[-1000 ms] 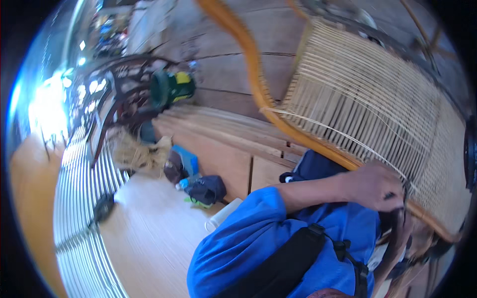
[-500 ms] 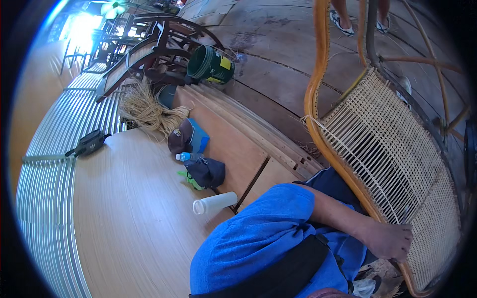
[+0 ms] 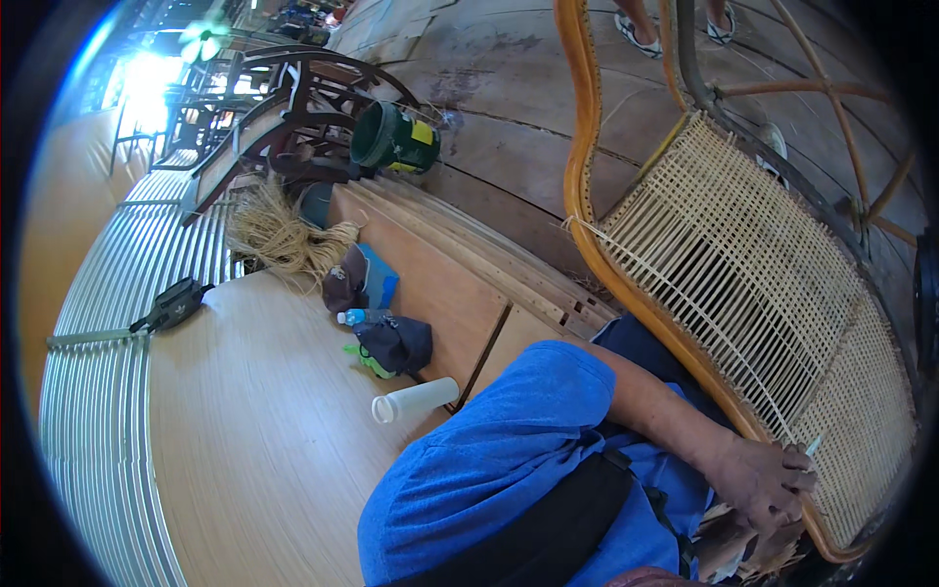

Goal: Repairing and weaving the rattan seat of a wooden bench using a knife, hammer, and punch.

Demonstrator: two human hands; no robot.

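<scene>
One hand (image 3: 768,481) is in view, fingers curled down on the lower edge of the woven cane panel (image 3: 753,293), seemingly pinching a pale strand (image 3: 814,445); which hand it is I can't tell. Keep that strand taut and flat as you thread it beside the orange rattan frame (image 3: 587,196). Behind you, a plywood platform (image 3: 254,440) carries a white tube (image 3: 415,399), dark bag (image 3: 396,342) and raffia bundle (image 3: 279,235).

You are in a rattan furniture workshop: half-woven cane panel (image 3: 753,293) under your hand (image 3: 763,479), fibre bundle (image 3: 279,235) and chair frames (image 3: 274,108) well beyond.
</scene>
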